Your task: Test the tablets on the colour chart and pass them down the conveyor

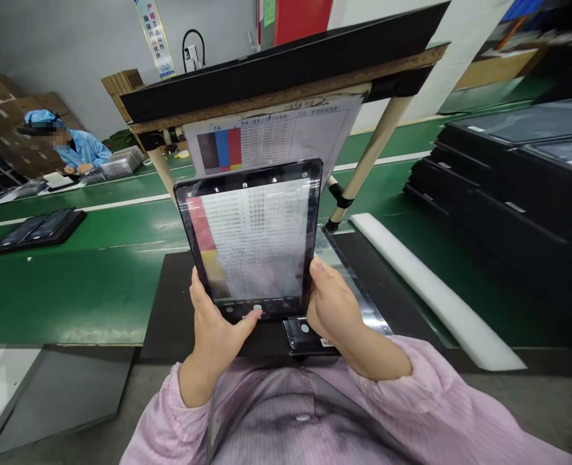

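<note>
A black-framed tablet (261, 245) is held upright between both hands, its screen facing me with a camera view of a printed sheet. My left hand (218, 329) grips the lower left edge, and its thumb lies on the round shutter button at the bottom of the screen. Along the lower right edge, my right hand (334, 303) is closed around the tablet's side. Just behind the tablet hangs the printed sheet (271, 139) with colour blocks. Below my right hand lies another dark, shiny device (298, 336), partly hidden, on a black mat (169, 323).
A black-topped stand (290, 77) on beige pipe legs rises ahead. Stacked black trays (499, 194) fill the right side, beside a white foam strip (431, 284). On the green bench (86, 290), a tray with devices (36, 229) lies left. A person in blue (79, 148) sits beyond.
</note>
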### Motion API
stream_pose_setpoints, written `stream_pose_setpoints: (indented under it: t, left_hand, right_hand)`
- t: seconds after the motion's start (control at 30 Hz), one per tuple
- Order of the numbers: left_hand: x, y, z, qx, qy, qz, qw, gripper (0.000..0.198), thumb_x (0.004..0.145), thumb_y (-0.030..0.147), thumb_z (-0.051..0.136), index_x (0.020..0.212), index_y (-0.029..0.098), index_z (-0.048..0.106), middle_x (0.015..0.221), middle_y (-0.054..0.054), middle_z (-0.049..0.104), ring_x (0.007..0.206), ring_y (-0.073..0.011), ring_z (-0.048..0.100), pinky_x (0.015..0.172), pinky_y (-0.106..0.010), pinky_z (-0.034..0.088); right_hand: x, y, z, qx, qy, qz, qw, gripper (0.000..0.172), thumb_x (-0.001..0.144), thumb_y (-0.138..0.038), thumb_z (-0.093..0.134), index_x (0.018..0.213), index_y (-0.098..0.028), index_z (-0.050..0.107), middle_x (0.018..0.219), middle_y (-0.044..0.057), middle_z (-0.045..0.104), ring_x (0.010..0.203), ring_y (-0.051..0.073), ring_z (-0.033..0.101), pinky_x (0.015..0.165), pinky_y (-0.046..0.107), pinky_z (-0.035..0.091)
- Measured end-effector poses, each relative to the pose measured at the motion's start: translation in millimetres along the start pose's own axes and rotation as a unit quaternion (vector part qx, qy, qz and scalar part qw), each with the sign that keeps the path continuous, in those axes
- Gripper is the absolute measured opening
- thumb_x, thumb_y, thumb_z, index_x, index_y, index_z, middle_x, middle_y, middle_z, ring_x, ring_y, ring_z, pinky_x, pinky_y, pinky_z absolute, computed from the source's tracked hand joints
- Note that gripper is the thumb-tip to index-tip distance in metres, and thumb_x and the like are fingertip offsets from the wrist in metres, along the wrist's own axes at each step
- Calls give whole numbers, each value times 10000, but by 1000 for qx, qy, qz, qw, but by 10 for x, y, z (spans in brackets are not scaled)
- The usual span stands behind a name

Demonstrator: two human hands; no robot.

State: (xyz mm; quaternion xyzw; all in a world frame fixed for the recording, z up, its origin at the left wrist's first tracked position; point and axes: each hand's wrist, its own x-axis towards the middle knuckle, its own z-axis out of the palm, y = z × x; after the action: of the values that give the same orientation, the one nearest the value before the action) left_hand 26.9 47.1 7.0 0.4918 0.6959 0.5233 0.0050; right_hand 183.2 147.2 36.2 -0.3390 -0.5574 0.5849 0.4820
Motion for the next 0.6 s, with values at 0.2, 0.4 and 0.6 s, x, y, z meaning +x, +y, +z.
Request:
stream_pose_setpoints:
  t: [0.2, 0.4, 0.6]
  left_hand:
    - [6, -13, 21, 22, 16, 22, 999, 1230, 646, 550, 858, 1561, 180, 125, 1556, -272, 259, 1503, -436, 222, 1194, -632, 232]
    - [-6, -53, 33, 8, 4, 32, 999, 1257, 649, 525, 869, 1569, 190, 80, 1564, -274, 235, 1509, -432, 202, 1191, -618, 251]
    - [-13, -103, 36, 11, 0, 31, 999, 1234, 676, 511, 855, 1571, 171, 76, 1569, -279, 223, 1518, -422, 186, 1204, -601, 240]
  right_hand:
    - [11, 31, -2, 33, 4, 6, 999, 589, 891, -716, 466, 1241, -272, 630, 1109, 72, 736, 1268, 319, 585, 1050, 524, 511]
    - [6, 28, 0, 36, -4, 14, 999, 599, 904, -710, 444, 1269, -265, 611, 1123, 81, 731, 1234, 318, 610, 1032, 521, 521]
    - [6, -7, 4, 25, -18, 1, 1000, 604, 914, -722, 411, 1207, -247, 641, 1085, 96, 738, 1204, 323, 629, 1029, 525, 521]
